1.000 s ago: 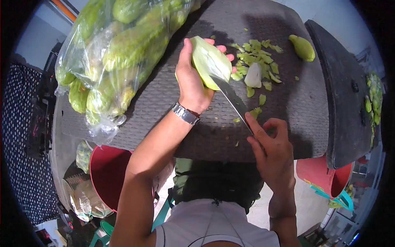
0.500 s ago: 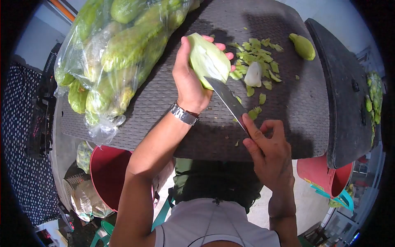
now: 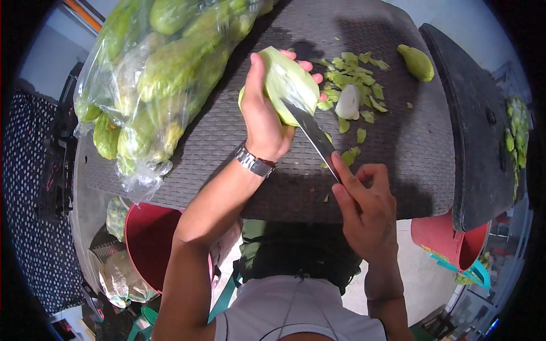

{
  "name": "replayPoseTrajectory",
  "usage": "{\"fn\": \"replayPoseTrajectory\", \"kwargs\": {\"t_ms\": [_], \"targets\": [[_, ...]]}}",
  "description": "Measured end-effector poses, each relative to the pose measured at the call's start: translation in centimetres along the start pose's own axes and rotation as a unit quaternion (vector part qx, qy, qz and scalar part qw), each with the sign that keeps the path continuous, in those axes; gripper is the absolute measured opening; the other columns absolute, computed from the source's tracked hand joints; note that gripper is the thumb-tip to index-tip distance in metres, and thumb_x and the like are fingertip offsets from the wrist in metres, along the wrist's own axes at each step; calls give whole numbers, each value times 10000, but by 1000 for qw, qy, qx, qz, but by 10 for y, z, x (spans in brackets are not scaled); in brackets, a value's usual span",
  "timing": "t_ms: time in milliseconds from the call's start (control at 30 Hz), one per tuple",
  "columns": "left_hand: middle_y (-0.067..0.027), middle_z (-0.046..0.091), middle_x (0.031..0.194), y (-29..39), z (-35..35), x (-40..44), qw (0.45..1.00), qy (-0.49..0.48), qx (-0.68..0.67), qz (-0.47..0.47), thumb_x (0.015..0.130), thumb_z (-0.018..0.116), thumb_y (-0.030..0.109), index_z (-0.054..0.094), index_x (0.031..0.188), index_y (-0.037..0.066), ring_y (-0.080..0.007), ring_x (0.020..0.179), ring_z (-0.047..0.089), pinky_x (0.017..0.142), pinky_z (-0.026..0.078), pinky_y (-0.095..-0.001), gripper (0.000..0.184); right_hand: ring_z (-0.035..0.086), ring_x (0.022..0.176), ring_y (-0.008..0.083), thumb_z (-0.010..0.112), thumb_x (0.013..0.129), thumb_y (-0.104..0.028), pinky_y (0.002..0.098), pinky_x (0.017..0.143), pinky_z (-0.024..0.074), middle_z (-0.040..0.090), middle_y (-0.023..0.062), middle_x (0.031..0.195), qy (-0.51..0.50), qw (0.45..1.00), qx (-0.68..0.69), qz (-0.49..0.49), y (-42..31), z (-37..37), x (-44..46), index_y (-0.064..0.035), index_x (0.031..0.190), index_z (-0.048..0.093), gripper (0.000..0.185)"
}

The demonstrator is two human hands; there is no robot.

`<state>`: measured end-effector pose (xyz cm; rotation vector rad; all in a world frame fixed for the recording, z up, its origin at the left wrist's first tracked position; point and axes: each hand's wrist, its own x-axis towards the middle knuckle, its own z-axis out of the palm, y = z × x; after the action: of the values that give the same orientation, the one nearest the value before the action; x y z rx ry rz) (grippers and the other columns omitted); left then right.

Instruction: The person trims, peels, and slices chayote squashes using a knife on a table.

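Note:
My left hand, a metal watch on its wrist, is wrapped round a cut chayote, its pale inner face turned up. A bit of green also shows left of the thumb; whether it belongs to the same chayote I cannot tell. My right hand grips a knife, its handle hidden in the fingers. The tip of the blade touches the pale cut face near its lower edge. Right of the left fingers lie green peelings and a whitish piece.
A large clear plastic bag full of chayotes covers the left of the woven-pattern table. One whole chayote lies at the far right. A dark chair back stands beyond the right edge. Red bins sit below.
The knife tip has moved slightly up and inward on the cut face, and my right hand has shifted a little left and up. Green now shows left of my left thumb.

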<state>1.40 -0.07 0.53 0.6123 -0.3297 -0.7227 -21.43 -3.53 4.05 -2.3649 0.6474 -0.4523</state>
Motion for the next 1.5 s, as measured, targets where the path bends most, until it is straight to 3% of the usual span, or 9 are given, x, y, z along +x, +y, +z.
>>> {"fn": "replayPoseTrajectory", "kwargs": {"t_ms": [100, 500, 800, 1000, 1100, 1300, 1400, 1500], "targets": [[-172, 691, 1127, 0, 0, 0, 1000, 4, -3, 13, 1052, 428, 647, 583, 1219, 70, -374, 1033, 705, 848, 584, -582, 620, 630, 702, 262, 714, 987, -176, 386, 637, 535, 522, 128, 994, 17, 1000, 1, -11, 3, 8, -1, -208, 1415, 685, 430], [-172, 696, 1106, 4, 3, -3, 999, 37, 10, 20, 1048, 431, 649, 584, 1211, 65, -376, 994, 710, 813, 592, -563, 626, 608, 796, 257, 709, 984, -181, 384, 683, 542, 501, 120, 989, 25, 999, 15, -14, 7, 18, -3, -208, 1418, 685, 435], [-186, 690, 1138, 3, 7, -4, 998, 32, 39, 43, 1056, 425, 638, 579, 1194, 41, -391, 1003, 715, 822, 594, -535, 632, 623, 716, 203, 713, 987, -149, 353, 641, 540, 517, 105, 992, 30, 999, 43, 11, 22, 24, -9, -205, 1423, 680, 441], [-197, 686, 1145, 2, 8, -5, 997, 41, 45, 41, 1057, 422, 645, 561, 1214, 34, -390, 989, 723, 815, 592, -513, 647, 611, 729, 234, 719, 977, -136, 368, 647, 541, 513, 111, 973, 54, 998, -30, -13, 14, 25, -14, -202, 1425, 678, 454], [-192, 691, 1118, 0, 7, -5, 994, 50, 85, 54, 1055, 434, 642, 560, 1216, 37, -374, 978, 727, 812, 594, -503, 639, 601, 728, 254, 716, 978, -141, 372, 650, 539, 510, 113, 969, 53, 998, 12, 14, 10, 32, -16, -202, 1427, 677, 455], [-180, 700, 1073, -2, 5, 1, 983, 69, 148, 79, 1049, 475, 626, 584, 1172, 16, -343, 907, 722, 806, 595, -475, 632, 591, 719, 147, 654, 1035, -152, 319, 595, 496, 539, 76, 955, -17, 990, 134, 43, 20, 24, -9, -138, 1436, 657, 401], [-179, 699, 1066, 2, -2, 8, 988, 71, 128, 42, 1055, 489, 592, 595, 1153, 8, -353, 882, 715, 806, 594, -475, 601, 566, 684, 90, 620, 1061, -159, 277, 568, 459, 556, 48, 955, -54, 878, 356, 315, 12, 1, -3, -75, 1429, 646, 379], [-177, 696, 1058, 8, -1, 8, 994, 67, 83, -29, 1062, 472, 571, 594, 1163, 21, -358, 905, 714, 800, 593, -476, 572, 550, 648, 69, 610, 1070, -174, 254, 551, 434, 565, 33, 975, -28, 860, 373, 347, 31, -5, 4, -42, 1418, 642, 374]]}}
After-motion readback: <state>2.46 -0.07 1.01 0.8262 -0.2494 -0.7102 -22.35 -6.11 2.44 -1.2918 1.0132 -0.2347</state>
